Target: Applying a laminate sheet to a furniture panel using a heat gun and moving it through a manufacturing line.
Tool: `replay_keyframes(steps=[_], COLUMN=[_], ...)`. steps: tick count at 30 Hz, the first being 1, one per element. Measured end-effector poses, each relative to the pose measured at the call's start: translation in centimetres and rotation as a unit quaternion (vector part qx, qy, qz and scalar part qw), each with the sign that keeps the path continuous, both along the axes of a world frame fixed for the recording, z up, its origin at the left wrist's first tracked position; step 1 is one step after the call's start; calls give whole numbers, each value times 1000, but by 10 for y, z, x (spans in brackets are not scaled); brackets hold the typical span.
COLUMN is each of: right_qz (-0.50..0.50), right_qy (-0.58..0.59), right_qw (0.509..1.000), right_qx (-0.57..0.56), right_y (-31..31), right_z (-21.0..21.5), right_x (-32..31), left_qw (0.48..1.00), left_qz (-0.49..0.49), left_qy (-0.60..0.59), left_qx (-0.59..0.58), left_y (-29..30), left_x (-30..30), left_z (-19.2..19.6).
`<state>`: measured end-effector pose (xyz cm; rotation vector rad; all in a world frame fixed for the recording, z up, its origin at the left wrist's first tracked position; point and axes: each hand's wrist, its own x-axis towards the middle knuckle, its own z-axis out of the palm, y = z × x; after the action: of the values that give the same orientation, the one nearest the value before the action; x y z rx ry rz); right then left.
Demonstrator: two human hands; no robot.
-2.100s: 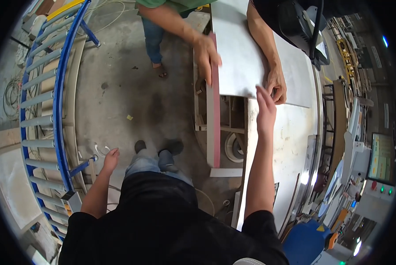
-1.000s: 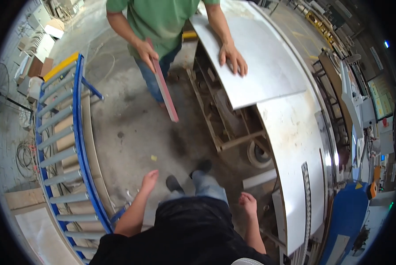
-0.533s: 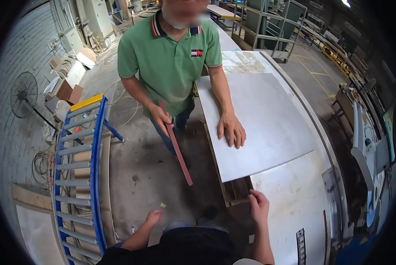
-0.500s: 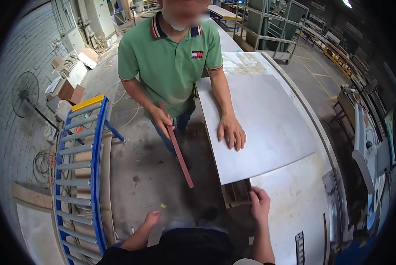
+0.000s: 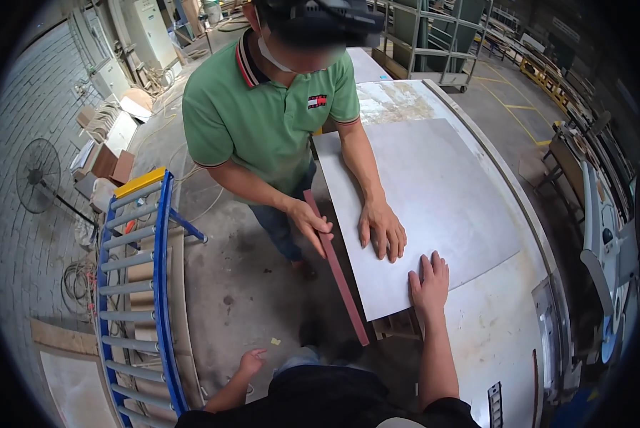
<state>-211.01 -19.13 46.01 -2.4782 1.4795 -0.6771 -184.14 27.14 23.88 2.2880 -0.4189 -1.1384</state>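
Note:
My right hand (image 5: 430,283) lies flat on the near edge of a large pale grey panel (image 5: 448,192), fingers stretched out and holding nothing. Low over the floor at my left side, my left hand (image 5: 250,362) hangs free with its fingers partly extended; I see nothing in it. Across from me, a co-worker in a green polo shirt rests one spread hand (image 5: 383,228) on the panel, just beyond my right hand. Their other hand (image 5: 311,224) grips a long, thin reddish-brown strip (image 5: 341,278), slanted beside the panel's left edge.
The panel rests on a worn white worktable (image 5: 487,321) with a metal rail along its right side. A blue-framed roller conveyor (image 5: 164,285) stands to the left, near a standing fan (image 5: 38,176). Behind the table is a wheeled rack (image 5: 434,53); a machine (image 5: 605,242) stands at right.
My right hand has moved from below the panel's near edge onto its top and flattened out. The co-worker leans in, bringing the strip closer to the panel's edge. The panel has shifted slightly nearer.

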Motion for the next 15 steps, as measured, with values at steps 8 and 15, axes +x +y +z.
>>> replay_keyframes(steps=[8, 15], right_qz=[-2, -4], right_qy=[43, 87], right_qw=[999, 996], right_qx=[0, 4], right_y=[-3, -4], right_z=[3, 0], right_x=[4, 11], left_qw=[1000, 995], left_qz=[-26, 15], left_qy=[-1, 91], left_qx=[-18, -30], left_y=[-15, -49], left_x=[47, 47], left_z=[-28, -20])
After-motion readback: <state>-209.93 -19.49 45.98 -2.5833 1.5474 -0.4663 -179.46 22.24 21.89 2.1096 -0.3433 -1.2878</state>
